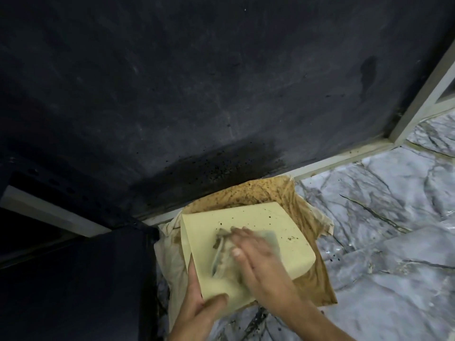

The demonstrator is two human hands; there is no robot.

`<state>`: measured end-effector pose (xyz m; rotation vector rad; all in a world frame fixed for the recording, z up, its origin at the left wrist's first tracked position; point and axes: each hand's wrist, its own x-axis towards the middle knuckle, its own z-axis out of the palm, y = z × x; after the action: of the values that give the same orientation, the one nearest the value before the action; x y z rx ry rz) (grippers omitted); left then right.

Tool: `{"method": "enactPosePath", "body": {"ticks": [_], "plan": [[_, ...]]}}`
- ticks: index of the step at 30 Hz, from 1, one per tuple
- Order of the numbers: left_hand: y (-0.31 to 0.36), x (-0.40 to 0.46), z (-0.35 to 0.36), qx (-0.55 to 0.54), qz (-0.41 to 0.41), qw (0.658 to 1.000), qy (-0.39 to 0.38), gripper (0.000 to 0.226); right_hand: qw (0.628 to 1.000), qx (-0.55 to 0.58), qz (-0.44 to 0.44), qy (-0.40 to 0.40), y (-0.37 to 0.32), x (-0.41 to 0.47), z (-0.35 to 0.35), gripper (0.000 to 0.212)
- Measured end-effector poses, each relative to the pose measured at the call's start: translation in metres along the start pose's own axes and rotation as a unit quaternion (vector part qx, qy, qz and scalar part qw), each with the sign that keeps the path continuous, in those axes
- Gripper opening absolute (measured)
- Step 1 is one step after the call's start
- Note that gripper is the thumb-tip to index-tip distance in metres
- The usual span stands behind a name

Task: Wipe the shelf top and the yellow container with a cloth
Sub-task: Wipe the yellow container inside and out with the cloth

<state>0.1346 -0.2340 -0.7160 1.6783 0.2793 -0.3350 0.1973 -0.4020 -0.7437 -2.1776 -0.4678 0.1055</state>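
A pale yellow container (278,225) is held tilted above the floor at the bottom centre, its flat side facing me with a few dark specks. My left hand (197,308) grips its lower left corner, thumb on the face. My right hand (253,254) presses a soiled grey-white cloth (221,252) against the flat side; the hand is blurred. The black shelf top (172,94) fills the upper view, with a darker wet patch and dark crumbs near its front edge.
A brown stained sheet (317,284) and crumpled pale plastic (170,254) lie under the container on the grey marble floor (384,217). A white frame edge (344,158) borders the shelf. A dark cabinet side (73,279) stands at the left.
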Motion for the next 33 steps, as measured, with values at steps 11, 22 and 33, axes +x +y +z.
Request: {"method": "enactPosePath", "body": {"ticks": [11,22,33], "plan": [[-0.004,-0.001,0.002,-0.049,0.002,0.999,-0.006,0.098,0.981,-0.155,0.117,-0.027,0.064,0.01,0.005,0.077],[-0.018,0.004,-0.011,0.017,0.014,1.0,-0.005,0.102,0.982,-0.149,0.012,-0.112,-0.02,0.042,0.048,0.065],[-0.006,0.003,-0.007,-0.049,-0.016,0.998,-0.041,0.1,0.956,-0.153,0.252,0.019,0.098,0.059,-0.002,0.061]]}}
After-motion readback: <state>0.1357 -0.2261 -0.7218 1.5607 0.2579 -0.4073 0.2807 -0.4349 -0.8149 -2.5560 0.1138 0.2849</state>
